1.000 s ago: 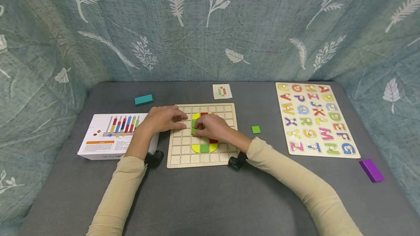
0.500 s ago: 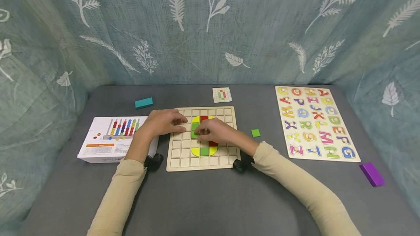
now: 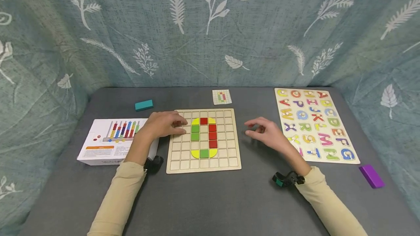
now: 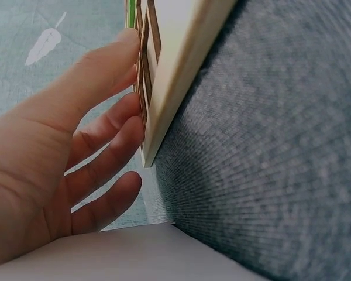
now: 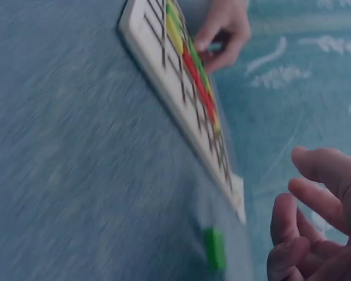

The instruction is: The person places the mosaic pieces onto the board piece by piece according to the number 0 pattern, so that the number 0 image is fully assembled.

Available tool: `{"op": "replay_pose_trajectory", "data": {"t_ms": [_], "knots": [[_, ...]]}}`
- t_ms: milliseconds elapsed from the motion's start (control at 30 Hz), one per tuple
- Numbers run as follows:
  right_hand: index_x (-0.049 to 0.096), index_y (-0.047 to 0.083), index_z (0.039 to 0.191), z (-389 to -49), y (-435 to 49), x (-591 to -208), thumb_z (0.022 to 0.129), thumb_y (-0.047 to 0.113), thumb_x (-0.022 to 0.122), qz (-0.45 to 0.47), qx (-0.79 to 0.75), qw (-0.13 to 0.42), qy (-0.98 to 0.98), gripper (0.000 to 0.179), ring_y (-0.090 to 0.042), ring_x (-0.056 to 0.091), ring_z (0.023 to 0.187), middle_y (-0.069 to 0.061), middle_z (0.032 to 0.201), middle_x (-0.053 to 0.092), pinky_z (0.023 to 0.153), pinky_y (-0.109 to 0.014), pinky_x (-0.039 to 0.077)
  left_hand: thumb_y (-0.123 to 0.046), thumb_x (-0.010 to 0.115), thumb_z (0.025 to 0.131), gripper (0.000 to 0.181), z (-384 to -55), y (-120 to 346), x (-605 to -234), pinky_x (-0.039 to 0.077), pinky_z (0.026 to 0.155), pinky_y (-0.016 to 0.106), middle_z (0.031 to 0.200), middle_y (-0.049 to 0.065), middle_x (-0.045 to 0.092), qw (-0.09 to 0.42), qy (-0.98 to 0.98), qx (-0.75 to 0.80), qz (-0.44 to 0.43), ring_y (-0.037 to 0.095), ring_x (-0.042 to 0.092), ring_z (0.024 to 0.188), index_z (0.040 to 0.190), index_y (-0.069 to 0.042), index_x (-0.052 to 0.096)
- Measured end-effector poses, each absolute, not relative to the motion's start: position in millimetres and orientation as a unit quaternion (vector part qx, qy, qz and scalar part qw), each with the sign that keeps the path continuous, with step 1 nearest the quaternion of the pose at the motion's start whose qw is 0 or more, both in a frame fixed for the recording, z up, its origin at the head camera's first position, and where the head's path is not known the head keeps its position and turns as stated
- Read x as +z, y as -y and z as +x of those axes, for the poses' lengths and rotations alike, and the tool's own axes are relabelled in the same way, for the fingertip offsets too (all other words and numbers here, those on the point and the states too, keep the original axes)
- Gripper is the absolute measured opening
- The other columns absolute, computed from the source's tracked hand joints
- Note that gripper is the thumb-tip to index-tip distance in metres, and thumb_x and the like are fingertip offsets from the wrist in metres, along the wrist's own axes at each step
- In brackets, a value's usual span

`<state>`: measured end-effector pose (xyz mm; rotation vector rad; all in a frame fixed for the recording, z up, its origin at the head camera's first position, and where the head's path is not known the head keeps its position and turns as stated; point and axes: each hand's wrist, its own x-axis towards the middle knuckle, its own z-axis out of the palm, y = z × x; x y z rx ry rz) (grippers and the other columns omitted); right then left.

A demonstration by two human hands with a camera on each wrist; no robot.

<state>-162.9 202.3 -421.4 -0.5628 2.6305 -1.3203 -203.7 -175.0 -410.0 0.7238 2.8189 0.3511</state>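
A wooden grid board (image 3: 179, 164) lies in the middle of the table. Yellow rounded corner tiles (image 3: 195, 154), red tiles (image 3: 212, 136) and green tiles (image 3: 195, 132) form a ring on it. My left hand (image 3: 161, 124) rests at the board's left edge with loosely bent fingers, thumb and fingertips touching the grid and pinching nothing. To the right of the board, my right hand (image 3: 267, 133) hovers with its thumb and fingers parted, holding nothing. A loose green square tile (image 5: 214, 249) lies on the table, apart from that hand in the right wrist view; the hand hides it in the head view.
A small pattern card (image 3: 221, 97) lies behind the board. At left are a white abacus box (image 3: 98, 148), under the left forearm, and a teal block (image 3: 143, 105). On the right lie an alphabet puzzle board (image 3: 317, 126) and a purple block (image 3: 372, 176). A patterned curtain (image 3: 197, 57) stands behind.
My right hand has left the green tile on the grid and swung right, off the board, to over the loose green tile. The left hand has stayed in place.
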Motion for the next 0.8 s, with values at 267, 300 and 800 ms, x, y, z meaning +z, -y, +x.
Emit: {"op": "replay_pose_trajectory", "data": {"t_ms": [267, 300, 800], "knots": [[0.063, 0.006, 0.125, -160.6, -223.5, -435.0, 0.091, 0.022, 0.069, -0.131, -0.445, 0.087, -0.882, 0.038, -0.013, 0.059, 0.069, -0.017, 0.118, 0.058, 0.059, -0.026, 0.044, -0.044, 0.073, 0.084, 0.033, -202.7, 175.6, -410.1, 0.042, 0.069, 0.028, 0.097, -0.010, 0.066, 0.103, -0.956, 0.126, 0.243, 0.008, 0.061, 0.088, 0.114, -0.030, 0.072], [0.063, 0.006, 0.125, -161.0, -224.4, -436.7, 0.091, 0.022, 0.069, -0.128, -0.446, 0.087, -0.882, 0.038, -0.013, 0.059, 0.069, -0.017, 0.118, 0.058, 0.059, -0.026, 0.044, -0.044, 0.073, 0.084, 0.033, -202.3, 175.6, -409.9, 0.042, 0.070, 0.029, 0.098, -0.010, 0.066, 0.105, -0.956, 0.127, 0.244, 0.008, 0.061, 0.088, 0.115, -0.030, 0.071], [0.064, 0.007, 0.123, -162.1, -229.8, -448.1, 0.092, 0.022, 0.068, -0.119, -0.455, 0.085, -0.878, 0.035, -0.009, 0.058, 0.065, -0.017, 0.120, 0.057, 0.058, -0.026, 0.043, -0.043, 0.073, 0.084, 0.031, -201.0, 175.0, -411.4, 0.041, 0.069, 0.029, 0.096, -0.010, 0.066, 0.099, -0.957, 0.127, 0.242, 0.008, 0.060, 0.086, 0.113, -0.030, 0.073]]}}
